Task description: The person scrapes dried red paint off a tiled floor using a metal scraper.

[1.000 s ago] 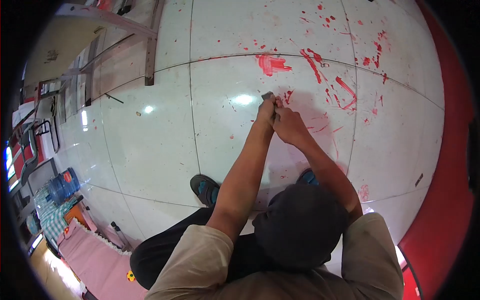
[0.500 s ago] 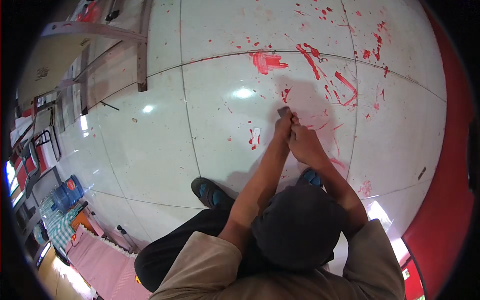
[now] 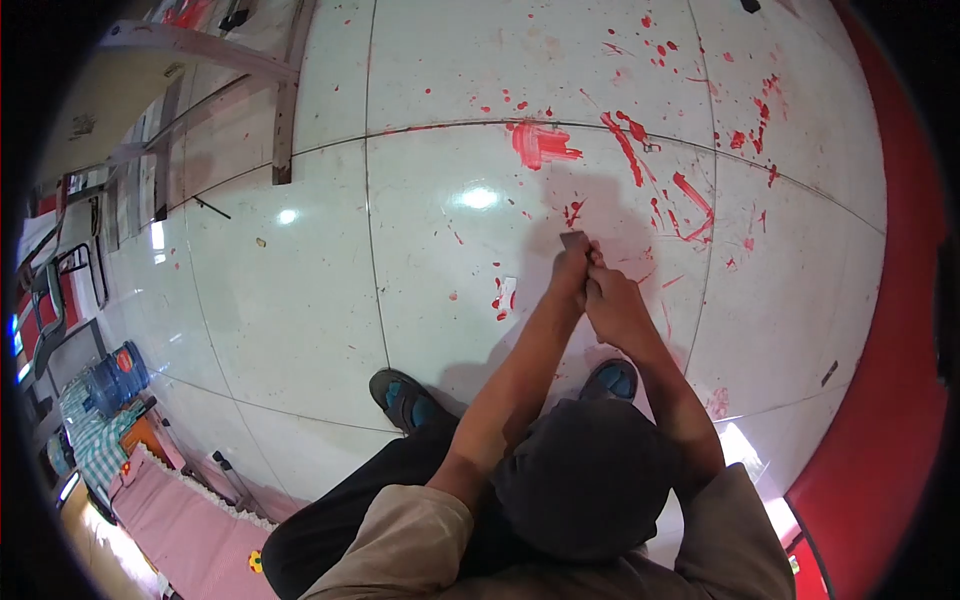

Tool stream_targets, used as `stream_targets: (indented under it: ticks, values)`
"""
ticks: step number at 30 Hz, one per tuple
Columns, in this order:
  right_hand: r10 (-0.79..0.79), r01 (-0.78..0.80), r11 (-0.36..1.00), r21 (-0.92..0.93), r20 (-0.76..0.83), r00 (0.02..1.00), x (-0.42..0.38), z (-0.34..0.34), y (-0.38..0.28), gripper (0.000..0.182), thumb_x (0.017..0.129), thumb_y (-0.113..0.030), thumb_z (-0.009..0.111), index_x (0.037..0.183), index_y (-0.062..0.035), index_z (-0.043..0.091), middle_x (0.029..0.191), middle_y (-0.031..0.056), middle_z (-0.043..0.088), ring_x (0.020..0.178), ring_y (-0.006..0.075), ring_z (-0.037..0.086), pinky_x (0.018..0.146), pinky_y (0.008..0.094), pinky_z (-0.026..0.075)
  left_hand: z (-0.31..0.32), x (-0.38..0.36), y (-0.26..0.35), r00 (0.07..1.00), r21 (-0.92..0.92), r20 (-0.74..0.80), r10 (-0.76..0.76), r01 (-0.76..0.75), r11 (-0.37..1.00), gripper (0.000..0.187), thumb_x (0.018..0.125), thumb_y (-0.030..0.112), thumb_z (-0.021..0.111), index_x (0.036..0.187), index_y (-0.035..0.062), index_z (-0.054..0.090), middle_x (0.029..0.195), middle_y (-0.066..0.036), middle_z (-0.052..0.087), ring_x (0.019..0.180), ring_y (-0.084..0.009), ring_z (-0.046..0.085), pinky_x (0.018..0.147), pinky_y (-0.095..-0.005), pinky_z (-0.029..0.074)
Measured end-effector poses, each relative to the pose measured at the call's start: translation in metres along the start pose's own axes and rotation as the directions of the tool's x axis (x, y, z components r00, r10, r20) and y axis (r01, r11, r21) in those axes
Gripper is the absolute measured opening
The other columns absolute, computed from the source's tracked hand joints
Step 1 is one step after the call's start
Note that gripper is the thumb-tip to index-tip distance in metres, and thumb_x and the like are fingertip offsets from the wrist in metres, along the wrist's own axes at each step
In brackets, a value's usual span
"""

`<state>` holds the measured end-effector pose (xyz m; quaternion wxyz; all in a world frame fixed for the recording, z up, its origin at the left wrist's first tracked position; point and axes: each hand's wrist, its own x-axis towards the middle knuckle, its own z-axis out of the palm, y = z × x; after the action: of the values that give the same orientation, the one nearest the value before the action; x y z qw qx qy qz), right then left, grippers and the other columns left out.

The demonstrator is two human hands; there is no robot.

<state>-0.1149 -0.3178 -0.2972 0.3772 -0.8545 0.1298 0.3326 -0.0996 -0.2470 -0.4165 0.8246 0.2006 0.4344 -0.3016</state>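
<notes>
Entry, head view, reading left to right.

Far left edge: blue water jugs beside a checked cloth, and a pink runner along the bottom. Upper left, a metal frame leg stands on the white tile floor.

Centre left: one sandalled foot planted on the tile; the person squats, beige sleeves and a dark head covering filling the lower frame.

Centre: a small scraped patch with a white scrap lies just left of the forearms. It was under the arm a second ago; it shows now.

The left hand is closed around the small dark scraper, whose blade end touches the tile. The right hand is folded over the left from the side, both pressed together on the tool. I cannot tell the individual finger positions.

Change noted: over the last second the joined hands and the scraper have drawn back toward the body, from close to the broad red smear to a spot well below it. I judge this a pull stroke along the tile, with the paint nearest the feet being worked.

Right: long red streaks and spatter untouched; the second foot below; a red painted band along the right edge.
</notes>
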Motion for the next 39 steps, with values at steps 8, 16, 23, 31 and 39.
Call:
stream_targets:
  ticks: [8,16,23,31,39]
  values:
    - [-0.134,0.101,0.965,-0.241,-0.127,0.983,0.005,0.014,0.008,0.028,0.087,-0.014,0.045,0.091,0.0073,0.062,0.096,0.0327,0.061,0.086,0.0465,0.061,0.08,0.0498,0.049,-0.007,0.014,0.001,0.999,0.148,-0.004,0.054,-0.053,0.988,0.019,0.088,0.021,0.054,0.08,0.0043,0.055,0.065,-0.003,0.051,0.053,-0.0117,0.049,0.049,-0.0253,0.043]
    - [-0.085,0.071,0.988,-0.141,-0.097,0.992,0.001,0.001,-0.001,0.028,0.085,-0.013,0.045,0.097,0.0072,0.061,0.091,0.0318,0.061,0.085,0.0464,0.061,0.08,0.0509,0.048,0.004,0.004,0.006,0.993,0.228,0.059,0.107,-0.118,0.967,0.018,0.086,0.021,0.052,0.08,0.0043,0.055,0.065,-0.003,0.053,0.054,-0.0134,0.05,0.051,-0.0259,0.043]
    - [-0.115,0.1,0.989,-0.111,-0.135,0.984,-0.003,0.008,0.007,0.037,0.087,-0.014,0.044,0.116,0.0046,0.057,0.091,0.0296,0.062,0.086,0.0441,0.062,0.081,0.0491,0.049,0.002,-0.022,-0.001,0.999,0.117,-0.017,0.036,-0.033,0.993,0.036,0.098,0.033,0.043,0.101,-0.0009,0.055,0.087,-0.01,0.061,0.074,-0.0208,0.058,0.07,-0.0336,0.051]
    - [-0.248,0.265,0.964,0.002,-0.34,0.907,-0.03,0.017,0.001,0.033,0.092,-0.012,0.047,0.12,-0.0005,0.058,0.09,0.0268,0.063,0.08,0.0395,0.064,0.073,0.041,0.051,0.009,-0.021,0.01,0.998,-0.124,0.002,-0.056,0.056,0.991,0.033,0.101,0.031,0.036,0.092,0.0034,0.051,0.071,-0.005,0.051,0.063,-0.0175,0.051,0.061,-0.0302,0.049]
    - [-0.13,0.072,0.978,-0.198,-0.301,0.945,-0.022,0.004,-0.019,0.027,0.089,-0.012,0.051,0.109,-0.0002,0.065,0.086,0.0235,0.065,0.078,0.0359,0.066,0.07,0.0391,0.053,0.024,-0.025,0.009,0.996,-0.056,-0.072,-0.056,0.052,0.997,0.011,0.09,0.011,0.045,0.082,0.0071,0.05,0.062,0.0,0.045,0.05,-0.0121,0.046,0.048,-0.0236,0.044]
